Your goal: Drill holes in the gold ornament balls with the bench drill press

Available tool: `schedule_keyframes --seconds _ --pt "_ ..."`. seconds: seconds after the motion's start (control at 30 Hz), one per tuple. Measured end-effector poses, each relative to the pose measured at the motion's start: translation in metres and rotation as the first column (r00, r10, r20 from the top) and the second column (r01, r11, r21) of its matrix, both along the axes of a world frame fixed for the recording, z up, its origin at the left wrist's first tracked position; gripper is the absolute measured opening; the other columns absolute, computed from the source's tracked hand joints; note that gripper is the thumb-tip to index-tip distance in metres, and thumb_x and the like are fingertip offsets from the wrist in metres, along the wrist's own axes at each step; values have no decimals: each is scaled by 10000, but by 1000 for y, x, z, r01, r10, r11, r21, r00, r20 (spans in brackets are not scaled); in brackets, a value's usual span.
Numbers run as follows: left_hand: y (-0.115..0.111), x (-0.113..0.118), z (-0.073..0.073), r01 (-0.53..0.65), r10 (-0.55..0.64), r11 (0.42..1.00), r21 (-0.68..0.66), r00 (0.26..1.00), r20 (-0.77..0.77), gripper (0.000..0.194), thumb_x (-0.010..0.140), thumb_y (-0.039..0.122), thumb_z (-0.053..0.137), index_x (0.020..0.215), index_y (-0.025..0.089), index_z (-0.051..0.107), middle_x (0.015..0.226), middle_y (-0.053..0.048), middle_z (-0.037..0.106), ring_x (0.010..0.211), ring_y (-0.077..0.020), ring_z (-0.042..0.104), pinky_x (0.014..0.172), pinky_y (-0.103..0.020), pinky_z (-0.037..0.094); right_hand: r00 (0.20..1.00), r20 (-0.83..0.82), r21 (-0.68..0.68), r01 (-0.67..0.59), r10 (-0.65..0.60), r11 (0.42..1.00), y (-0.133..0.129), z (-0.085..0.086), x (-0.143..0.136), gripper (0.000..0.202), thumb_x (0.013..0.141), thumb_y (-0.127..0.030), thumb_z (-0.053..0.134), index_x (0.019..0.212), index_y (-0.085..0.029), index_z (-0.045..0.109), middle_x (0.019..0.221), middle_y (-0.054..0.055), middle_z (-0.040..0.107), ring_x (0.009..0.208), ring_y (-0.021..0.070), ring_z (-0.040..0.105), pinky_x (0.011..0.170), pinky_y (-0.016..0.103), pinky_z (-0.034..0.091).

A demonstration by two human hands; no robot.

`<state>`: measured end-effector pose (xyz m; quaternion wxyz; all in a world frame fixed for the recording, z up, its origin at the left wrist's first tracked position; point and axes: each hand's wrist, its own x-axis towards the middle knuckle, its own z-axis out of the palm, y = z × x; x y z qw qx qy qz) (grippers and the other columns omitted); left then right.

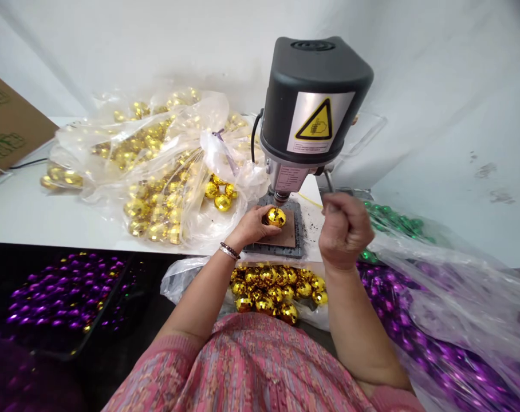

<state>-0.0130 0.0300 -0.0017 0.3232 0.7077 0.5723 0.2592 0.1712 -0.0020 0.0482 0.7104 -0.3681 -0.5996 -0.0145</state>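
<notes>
And here, near the middle of the frame, the round gold ball [277, 218] sits pinched in the left hand [252, 224], its top right under the drill bit [277, 209], while the right hand [345, 230], farther off at centre right, fists the lever [329, 181].

- Drill press [322, 71]: yellow warning triangle [315, 121] with hand symbol; print beneath too small
- Its lower label [288, 178]: unreadable
- Cardboard box [30, 123]: green lettering [4, 147], illegible
</notes>
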Motion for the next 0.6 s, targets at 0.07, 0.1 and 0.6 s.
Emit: schedule_keyframes --seconds 0.07,0.1,0.6 --pt "1 0 0 5 -5 1000 2 1000 2 621 689 289 883 1284 207 725 1077 -69 684 992 -239 650 972 -357 544 1000 -13 1 -23 23 1000 1 -7 -1 147 904 -271 590 932 -246 732 768 -2 685 696 122 656 668 285 559" --pt "1 0 0 10 -10 1000 4 1000 4 610 686 289 881 1272 211 729 1063 -61 689 982 -235 650 964 -353 546 999 -30 1 -23 23 1000 1 -7 -2 148 913 -277 579 934 -246 723 768 -3 680 697 121 653 664 285 553" --pt "-31 -16 2 105 -109 993 49 990 84 681 723 201 805 1378 192 618 1354 -93 682 1239 -265 635 1113 -403 486 990 -137 -103 -29 15 994 6 74 -15 282 1007 -424 459 977 -207 636 710 -27 495 581 56 480 627 258 440"
